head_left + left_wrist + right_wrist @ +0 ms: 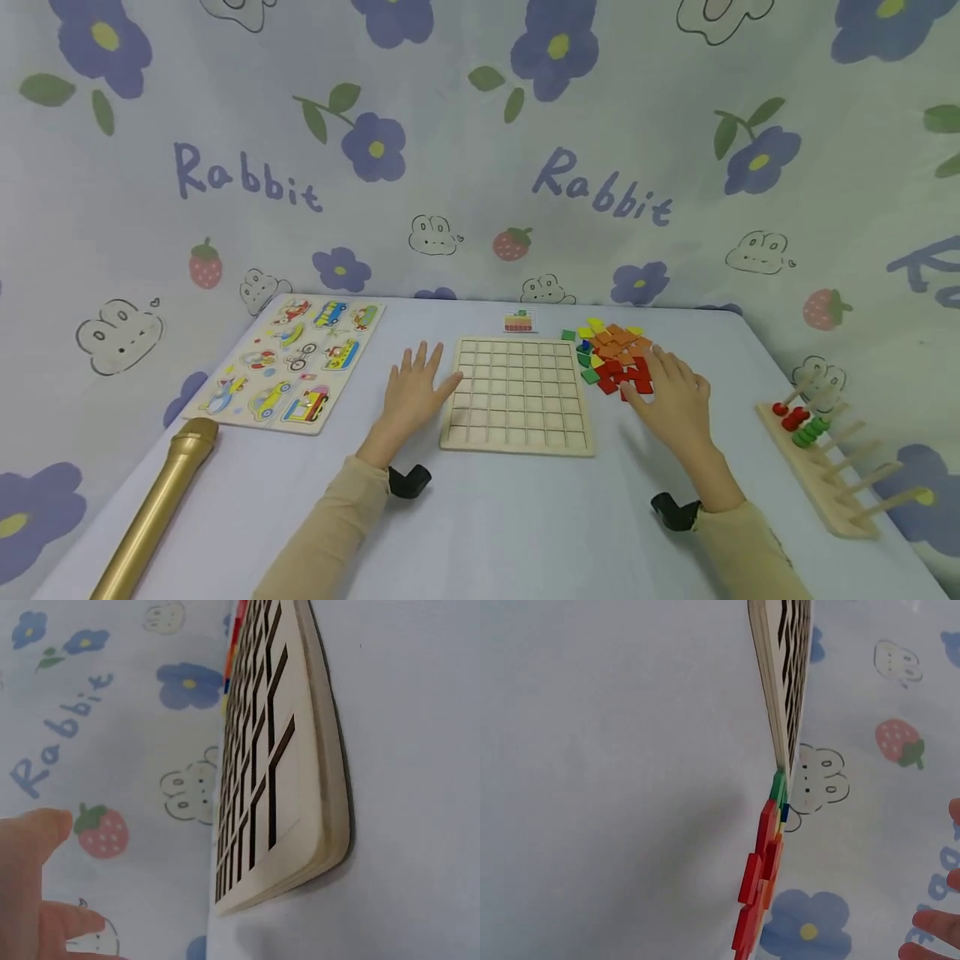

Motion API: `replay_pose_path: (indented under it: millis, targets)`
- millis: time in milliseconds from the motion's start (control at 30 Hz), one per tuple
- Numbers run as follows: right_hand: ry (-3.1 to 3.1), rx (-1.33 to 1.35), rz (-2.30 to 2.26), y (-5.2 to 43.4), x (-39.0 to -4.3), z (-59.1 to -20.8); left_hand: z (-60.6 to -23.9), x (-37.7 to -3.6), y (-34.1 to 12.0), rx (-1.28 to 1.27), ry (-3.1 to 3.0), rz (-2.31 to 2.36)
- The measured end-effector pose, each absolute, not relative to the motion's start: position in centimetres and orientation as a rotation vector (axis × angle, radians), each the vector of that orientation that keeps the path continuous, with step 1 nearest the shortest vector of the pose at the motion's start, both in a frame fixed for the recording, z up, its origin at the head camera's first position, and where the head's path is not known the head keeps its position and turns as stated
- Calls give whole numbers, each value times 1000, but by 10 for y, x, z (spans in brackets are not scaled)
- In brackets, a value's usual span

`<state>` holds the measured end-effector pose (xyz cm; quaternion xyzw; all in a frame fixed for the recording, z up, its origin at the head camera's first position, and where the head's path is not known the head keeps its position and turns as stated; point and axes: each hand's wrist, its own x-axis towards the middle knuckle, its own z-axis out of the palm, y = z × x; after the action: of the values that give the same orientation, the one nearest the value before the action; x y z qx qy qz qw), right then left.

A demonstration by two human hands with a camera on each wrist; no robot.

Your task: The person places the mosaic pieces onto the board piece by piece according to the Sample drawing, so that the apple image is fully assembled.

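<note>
A wooden grid board with empty square cells lies flat mid-table; its edge also shows in the left wrist view and the right wrist view. My left hand lies flat with fingers spread, its thumb touching the board's left edge. To the board's right is a pile of coloured tiles, red, orange, green and yellow, seen edge-on as tiles. My right hand rests flat on the pile's near red tiles, fingers straight.
A vehicle peg puzzle lies at the left, a gold cylinder near the front left corner. A wooden peg rack with red and green beads sits at the right edge. A small picture card lies behind the board.
</note>
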<state>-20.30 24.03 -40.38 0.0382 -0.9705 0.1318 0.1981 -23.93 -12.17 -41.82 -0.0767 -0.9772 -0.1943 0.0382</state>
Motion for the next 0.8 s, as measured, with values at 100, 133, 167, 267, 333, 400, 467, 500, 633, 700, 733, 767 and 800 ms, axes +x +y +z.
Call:
replay_pose_path:
  millis: [100, 133, 167, 267, 333, 400, 467, 500, 633, 700, 733, 767, 800]
  targets:
    - [-2723, 90, 451, 233, -216, -411, -425, -242, -122, -157, -2969, -813]
    - [-2723, 85, 475, 231, -220, -413, -426, -243, -122, -131, -2956, -891]
    - [-2731, 76, 505, 229, -225, -415, -428, -243, -122, -112, -2941, -956]
    - [-2736, 70, 596, 227, -240, -419, -433, -247, -121, -105, -2899, -1078]
    - [-2737, 75, 672, 226, -248, -421, -436, -249, -120, -108, -2887, -1149]
    - [-2731, 82, 766, 226, -257, -423, -440, -250, -120, -104, -2887, -1217]
    - [-2721, 96, 851, 226, -266, -424, -442, -252, -119, -76, -2891, -1310]
    - [-2713, 108, 887, 227, -271, -425, -444, -252, -119, -64, -2893, -1358]
    - [-2717, 136, 986, 226, -290, -426, -449, -254, -119, -57, -2881, -1517]
    - [-2763, 125, 1052, 225, -300, -425, -451, -256, -120, -69, -2862, -1569]
    - [-2795, 109, 1095, 225, -306, -424, -452, -257, -120, -72, -2853, -1589]
    - [-2827, 87, 1141, 224, -311, -424, -452, -258, -121, -71, -2844, -1606]
    - [-2858, 64, 1167, 224, -315, -423, -453, -259, -122, -72, -2831, -1627]
